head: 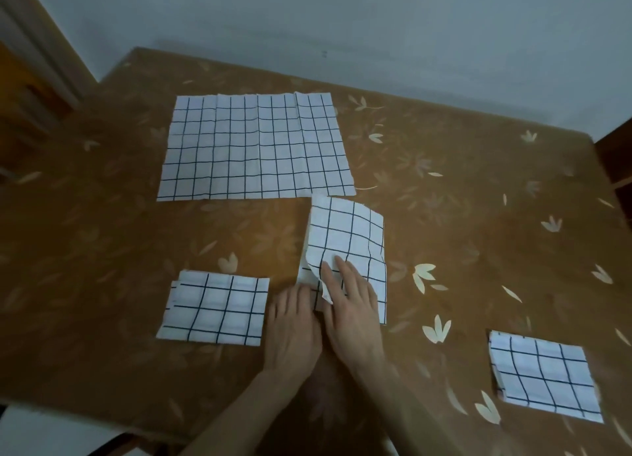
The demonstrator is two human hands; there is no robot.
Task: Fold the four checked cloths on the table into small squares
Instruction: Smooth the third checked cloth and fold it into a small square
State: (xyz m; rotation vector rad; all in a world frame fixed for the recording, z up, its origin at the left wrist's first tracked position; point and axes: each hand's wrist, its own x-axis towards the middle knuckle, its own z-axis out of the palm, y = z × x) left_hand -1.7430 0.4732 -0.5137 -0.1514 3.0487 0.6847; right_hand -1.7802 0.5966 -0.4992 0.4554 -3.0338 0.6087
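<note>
Both hands low at tabletop [102, 250] centre: left hand [294, 322] flat beside, right hand [352, 305] flat upon half-folded checked cloth [345, 247]; long axis running away, nothing gripped, right nearer.

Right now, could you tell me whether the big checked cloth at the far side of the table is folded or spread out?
Spread out. The big cloth lies flat in one layer, showing only crease lines.

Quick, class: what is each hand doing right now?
Left hand: open, flat on the half-folded cloth's near edge.
Right hand: open, pressing that cloth.
</note>
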